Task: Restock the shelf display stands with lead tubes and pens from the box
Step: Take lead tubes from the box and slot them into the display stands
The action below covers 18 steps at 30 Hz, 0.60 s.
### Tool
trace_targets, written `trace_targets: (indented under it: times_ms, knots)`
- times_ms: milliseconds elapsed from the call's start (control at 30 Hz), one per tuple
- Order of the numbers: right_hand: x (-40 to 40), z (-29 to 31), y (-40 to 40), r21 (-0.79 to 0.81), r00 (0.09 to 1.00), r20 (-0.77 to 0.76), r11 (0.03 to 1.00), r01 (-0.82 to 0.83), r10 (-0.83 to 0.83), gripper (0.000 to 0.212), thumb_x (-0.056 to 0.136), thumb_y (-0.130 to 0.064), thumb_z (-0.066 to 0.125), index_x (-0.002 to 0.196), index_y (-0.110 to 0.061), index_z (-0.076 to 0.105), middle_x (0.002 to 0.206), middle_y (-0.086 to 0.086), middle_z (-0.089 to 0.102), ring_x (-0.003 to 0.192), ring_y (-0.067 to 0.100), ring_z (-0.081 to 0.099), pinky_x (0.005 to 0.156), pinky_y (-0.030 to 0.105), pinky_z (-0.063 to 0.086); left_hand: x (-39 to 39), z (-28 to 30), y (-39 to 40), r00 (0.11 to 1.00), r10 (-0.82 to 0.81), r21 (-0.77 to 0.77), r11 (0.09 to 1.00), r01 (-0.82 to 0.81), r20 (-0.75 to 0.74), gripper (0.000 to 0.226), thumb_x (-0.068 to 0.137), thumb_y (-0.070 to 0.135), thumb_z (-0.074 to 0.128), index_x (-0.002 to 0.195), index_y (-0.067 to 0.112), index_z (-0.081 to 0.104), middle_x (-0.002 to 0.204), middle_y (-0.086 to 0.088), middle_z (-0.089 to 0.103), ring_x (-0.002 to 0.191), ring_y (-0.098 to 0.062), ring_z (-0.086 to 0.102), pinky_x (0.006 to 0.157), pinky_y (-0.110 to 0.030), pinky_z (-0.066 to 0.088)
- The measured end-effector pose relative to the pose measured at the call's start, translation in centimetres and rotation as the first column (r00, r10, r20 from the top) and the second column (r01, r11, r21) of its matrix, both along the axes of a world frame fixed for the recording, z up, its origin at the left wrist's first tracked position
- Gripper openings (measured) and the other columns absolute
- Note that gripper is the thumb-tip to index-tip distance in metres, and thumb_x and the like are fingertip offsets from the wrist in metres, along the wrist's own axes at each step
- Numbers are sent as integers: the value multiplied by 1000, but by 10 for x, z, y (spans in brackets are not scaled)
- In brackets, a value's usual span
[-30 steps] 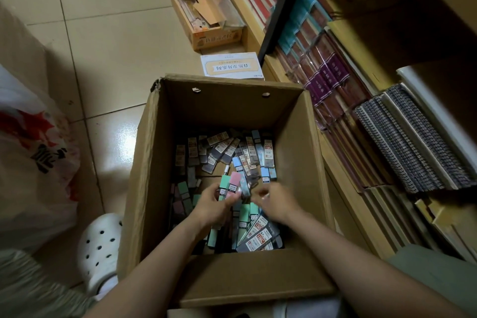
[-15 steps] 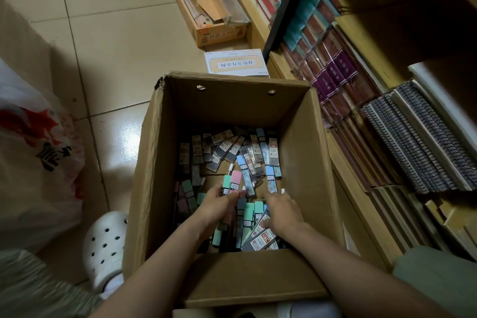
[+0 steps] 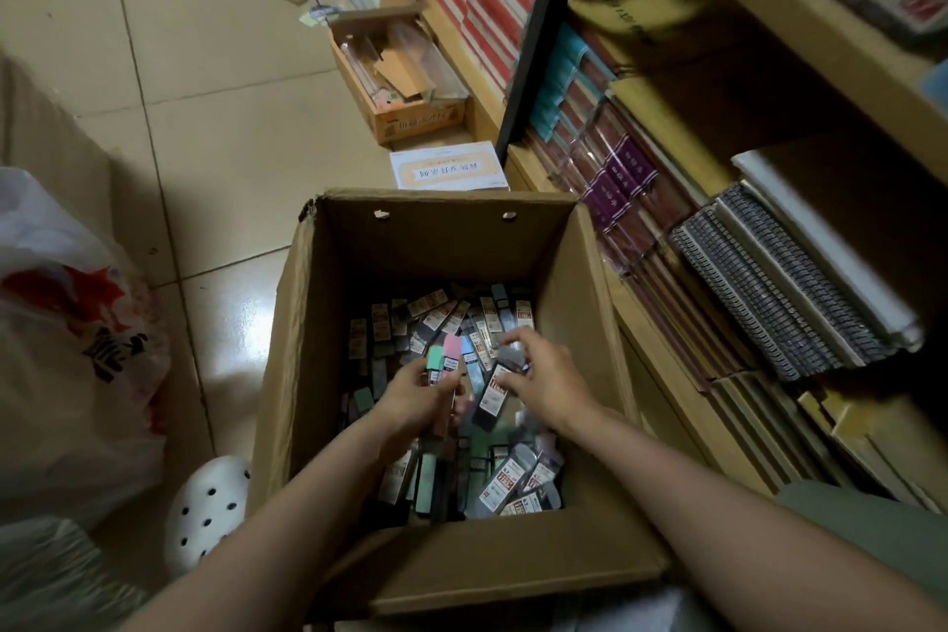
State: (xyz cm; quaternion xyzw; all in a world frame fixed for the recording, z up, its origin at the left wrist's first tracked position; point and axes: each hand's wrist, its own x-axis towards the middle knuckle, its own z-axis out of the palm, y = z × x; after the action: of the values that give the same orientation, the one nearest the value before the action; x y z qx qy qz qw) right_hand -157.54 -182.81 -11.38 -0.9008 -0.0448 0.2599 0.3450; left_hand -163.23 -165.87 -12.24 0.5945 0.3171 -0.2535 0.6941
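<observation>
Both hands are down inside the open cardboard box (image 3: 302,375), above the loose heap of lead tubes (image 3: 492,482) that covers its bottom. The left hand (image 3: 410,400) has its fingers curled round a small bunch of tubes (image 3: 443,359) held upright, with a green cap and a pink cap sticking out above the knuckles. The right hand (image 3: 544,385), just beside it, has thumb and fingers bent round a dark tube (image 3: 495,393) with a red-and-white label; the tube slants down toward the left hand and seems lifted a little off the heap, though the blur makes the exact hold hard to read. More tubes lie beyond the fingertips against the far wall of the box, and others sit below the wrists near the front flap.

To the right of the right arm, a low shelf (image 3: 682,395) is packed with notebooks (image 3: 779,293) and wrapped stationery. Beyond the box, ahead of the hands, a white packet (image 3: 446,167) lies on the tiled floor (image 3: 205,67), and a smaller orange carton (image 3: 410,118) stands farther off. Left of the left arm are a white clog (image 3: 205,508) and a white plastic bag (image 3: 66,349) with red print.
</observation>
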Motion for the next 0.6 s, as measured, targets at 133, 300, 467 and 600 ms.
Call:
trace_targets:
  times_ms: [133, 300, 467, 600]
  knots:
    - [26, 73, -4, 47, 973, 229, 999, 5, -16, 43, 88, -22, 72, 120, -28, 43, 111, -1, 59, 96, 14, 62, 76, 26, 54, 44, 60, 8, 941, -302, 191, 943, 272, 151, 29, 101, 23, 49, 127, 10, 46, 95, -10, 59, 69, -15, 54, 55, -26, 44]
    - [47, 184, -25, 116, 893, 438, 992, 55, -101, 38, 84, -22, 76, 109, -25, 48, 105, -3, 65, 85, 7, 64, 70, 25, 57, 96, 150, 1, 817, -499, 274, 861, 428, 290, 21, 100, 31, 51, 118, 19, 50, 99, -8, 62, 83, -21, 63, 63, -30, 55]
    - [51, 269, -63, 206, 815, 540, 972, 113, -210, 35, 81, -20, 78, 104, -32, 55, 98, -13, 63, 86, 5, 66, 67, 26, 59, 112, 211, -25, 795, -416, 148, 908, 392, 442, 24, 96, 40, 56, 98, 17, 60, 66, 1, 57, 52, -10, 48, 44, -22, 36]
    - [52, 322, -99, 342, 732, 570, 918, 201, -373, 35, 81, -13, 78, 95, -36, 56, 96, -2, 71, 83, 11, 72, 66, 28, 60, 125, 256, -49, 749, -326, 9, 919, 393, 578, 25, 98, 36, 52, 109, 14, 59, 74, -1, 63, 59, -10, 57, 56, -28, 43]
